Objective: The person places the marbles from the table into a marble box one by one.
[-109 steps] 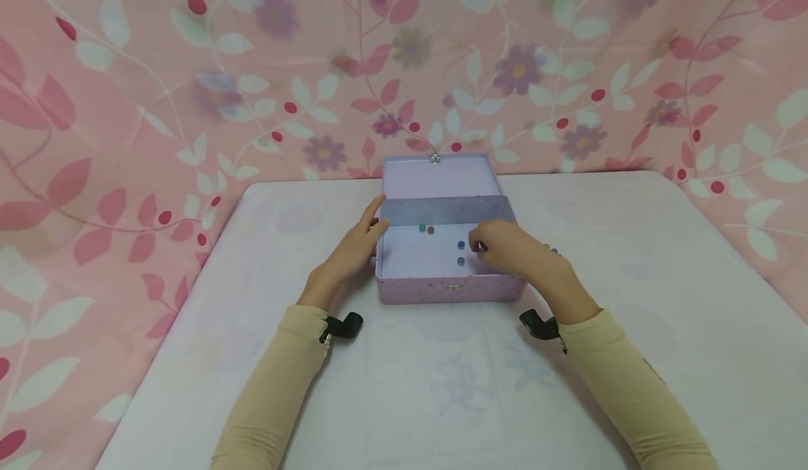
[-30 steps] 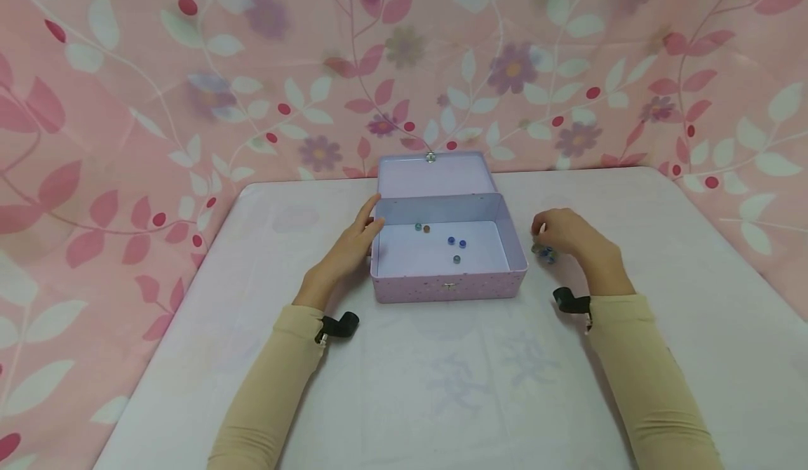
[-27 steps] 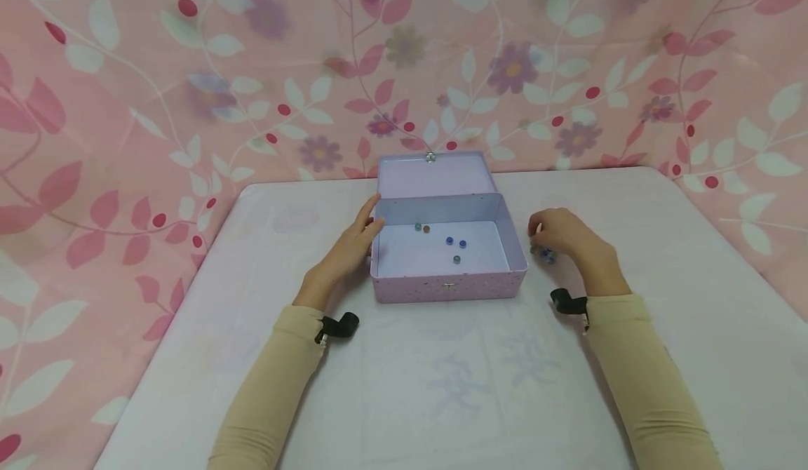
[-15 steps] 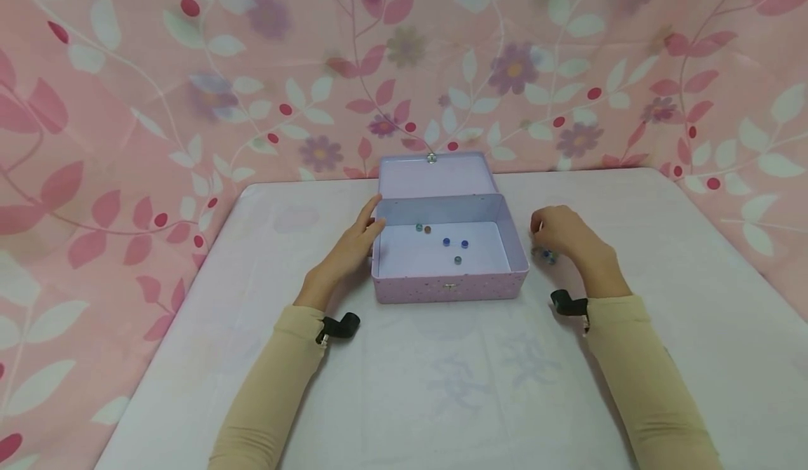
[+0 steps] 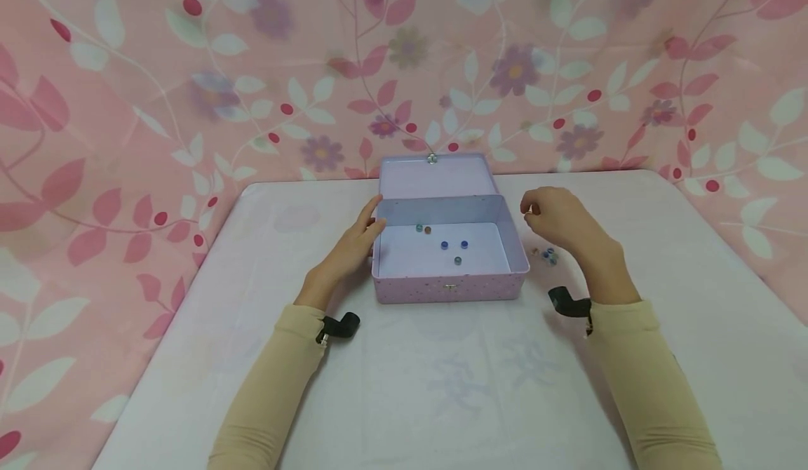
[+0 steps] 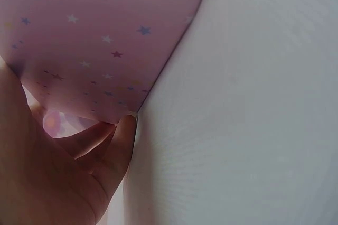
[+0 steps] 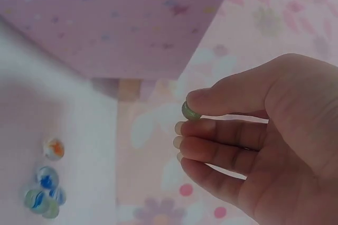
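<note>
A lilac tin box (image 5: pixel 449 289) with star prints has its lid raised at the back; several marbles, among them a blue one (image 5: pixel 445 245), lie apart on its floor. The left hand (image 5: pixel 344 251) rests against the box's left side, its fingers (image 6: pixel 124 135) touching the starred wall in the left wrist view. Above the table, right of the box, the right hand (image 5: pixel 562 219) pinches a green marble (image 7: pixel 190 111) between thumb and forefinger, plain in the right wrist view. Below that hand, several loose marbles (image 5: pixel 550 256) lie close together on the table.
A white cloth (image 5: pixel 404 393) covers the table, and a pink flowered curtain (image 5: pixel 404 70) hangs behind it. In the right wrist view an orange-and-white marble (image 7: pixel 54 149) lies beside the blue and green ones. Black wrist cameras stick out from both sleeves.
From inside the box the right hand moved to the loose marbles, then rose off them. One blue marble in the box has rolled left. The left hand stays against the box.
</note>
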`<state>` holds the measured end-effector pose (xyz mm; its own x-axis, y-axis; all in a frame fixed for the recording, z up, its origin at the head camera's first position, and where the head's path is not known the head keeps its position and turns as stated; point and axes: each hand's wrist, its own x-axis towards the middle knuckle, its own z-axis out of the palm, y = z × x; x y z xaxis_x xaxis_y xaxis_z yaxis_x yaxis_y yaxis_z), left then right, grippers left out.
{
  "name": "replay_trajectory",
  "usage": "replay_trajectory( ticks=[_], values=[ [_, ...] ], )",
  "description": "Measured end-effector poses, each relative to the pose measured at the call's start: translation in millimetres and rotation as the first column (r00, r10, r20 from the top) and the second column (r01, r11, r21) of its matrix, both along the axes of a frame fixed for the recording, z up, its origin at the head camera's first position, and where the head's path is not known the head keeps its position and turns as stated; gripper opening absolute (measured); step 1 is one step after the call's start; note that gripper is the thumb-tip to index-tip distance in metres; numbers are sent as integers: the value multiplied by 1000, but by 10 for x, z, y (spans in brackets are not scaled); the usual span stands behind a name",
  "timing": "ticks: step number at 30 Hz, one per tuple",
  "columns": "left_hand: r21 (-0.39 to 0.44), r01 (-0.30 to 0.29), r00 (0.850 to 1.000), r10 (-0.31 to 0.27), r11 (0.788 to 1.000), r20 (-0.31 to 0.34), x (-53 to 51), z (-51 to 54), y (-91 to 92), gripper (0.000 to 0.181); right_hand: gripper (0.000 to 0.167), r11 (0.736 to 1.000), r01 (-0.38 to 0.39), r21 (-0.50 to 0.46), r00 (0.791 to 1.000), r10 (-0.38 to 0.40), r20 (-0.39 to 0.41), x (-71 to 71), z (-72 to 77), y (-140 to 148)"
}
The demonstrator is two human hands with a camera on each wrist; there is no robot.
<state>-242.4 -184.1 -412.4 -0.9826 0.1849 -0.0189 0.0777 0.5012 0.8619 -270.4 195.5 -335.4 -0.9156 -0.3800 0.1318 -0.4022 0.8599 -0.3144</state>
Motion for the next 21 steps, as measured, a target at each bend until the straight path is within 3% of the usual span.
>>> replay_trajectory(
  ticks=[11, 21],
  values=[
    [1, -5, 1000, 5, 1000, 0, 6, 10, -3, 60, 20, 998, -60, -28, 998, 60, -9, 173, 89, -314],
    [-5, -6, 1000, 6, 1000, -3, 0, 1, -1, 60, 15, 983, -185, 0, 983, 185, -4, 234, -37, -566]
  ],
)
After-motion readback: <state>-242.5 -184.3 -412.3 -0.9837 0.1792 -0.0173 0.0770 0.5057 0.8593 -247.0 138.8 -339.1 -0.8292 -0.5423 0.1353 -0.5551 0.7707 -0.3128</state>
